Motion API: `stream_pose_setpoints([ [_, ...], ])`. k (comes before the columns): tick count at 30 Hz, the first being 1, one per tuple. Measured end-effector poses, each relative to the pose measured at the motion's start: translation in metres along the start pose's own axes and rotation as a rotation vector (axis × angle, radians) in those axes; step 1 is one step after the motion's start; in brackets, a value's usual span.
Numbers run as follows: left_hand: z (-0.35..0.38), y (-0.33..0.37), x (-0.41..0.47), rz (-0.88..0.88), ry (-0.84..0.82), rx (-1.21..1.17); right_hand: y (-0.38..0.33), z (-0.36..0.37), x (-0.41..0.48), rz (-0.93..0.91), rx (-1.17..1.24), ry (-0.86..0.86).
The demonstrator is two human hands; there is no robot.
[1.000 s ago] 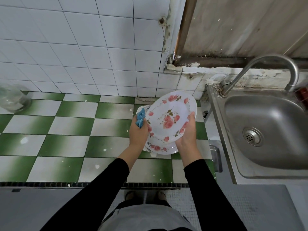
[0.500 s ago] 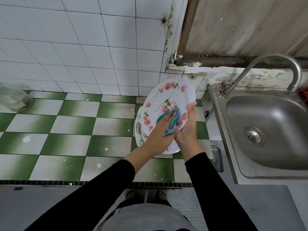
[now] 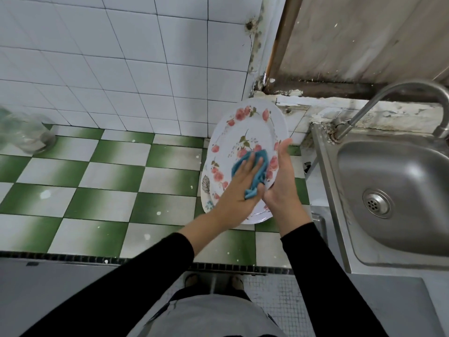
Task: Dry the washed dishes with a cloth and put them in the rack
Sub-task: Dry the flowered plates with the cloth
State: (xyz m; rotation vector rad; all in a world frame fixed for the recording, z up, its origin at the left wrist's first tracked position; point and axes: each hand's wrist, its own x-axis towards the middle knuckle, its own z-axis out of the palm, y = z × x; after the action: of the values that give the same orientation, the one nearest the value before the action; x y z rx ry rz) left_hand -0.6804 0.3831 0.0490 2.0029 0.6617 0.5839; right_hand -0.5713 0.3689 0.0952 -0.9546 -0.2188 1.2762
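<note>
At the far left a clear container (image 3: 26,136), blurred, stands on the green-and-white chequered desk (image 3: 102,190) against the white tiled wall (image 3: 121,57). Right of the middle, the person's left hand (image 3: 239,190) lies with straight, spread fingers on a blue cloth (image 3: 252,171), pressing it flat against the face of the floral plate (image 3: 245,132); a bunched end of the cloth sticks out below the hand. The floral plate is tilted up on edge above the desk, its face towards the person. A second plate (image 3: 206,186) with a feather motif shows behind and below it; whether it lies on the desk cannot be told. The right hand (image 3: 281,183) grips the floral plate's right rim, thumb up along the front and fingers hidden behind. At the right is a steel sink (image 3: 401,166) with its drain (image 3: 377,203) and curved tap (image 3: 388,98).
</note>
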Motion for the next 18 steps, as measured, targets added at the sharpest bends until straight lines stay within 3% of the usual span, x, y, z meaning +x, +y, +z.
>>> stream_pose_setpoints([
  [5, -0.031, 0.009, 0.057, 0.049, 0.122, 0.177, 0.010, 0.008, -0.006, -0.031, 0.010, -0.050],
  [8, -0.055, 0.004, 0.075, -0.090, 0.218, 0.095, 0.009, 0.015, -0.011, -0.005, 0.017, -0.117],
  [11, -0.039, 0.015, 0.050, 0.016, 0.139, 0.089, -0.001, 0.023, -0.008, -0.043, -0.061, -0.074],
  [14, -0.019, 0.021, 0.029, 0.077, 0.085, -0.074, -0.007, 0.024, -0.002, -0.091, -0.101, -0.010],
  [18, -0.044, 0.028, 0.057, 0.059, 0.212, -0.045, -0.002, 0.023, -0.003, -0.093, -0.086, -0.166],
])
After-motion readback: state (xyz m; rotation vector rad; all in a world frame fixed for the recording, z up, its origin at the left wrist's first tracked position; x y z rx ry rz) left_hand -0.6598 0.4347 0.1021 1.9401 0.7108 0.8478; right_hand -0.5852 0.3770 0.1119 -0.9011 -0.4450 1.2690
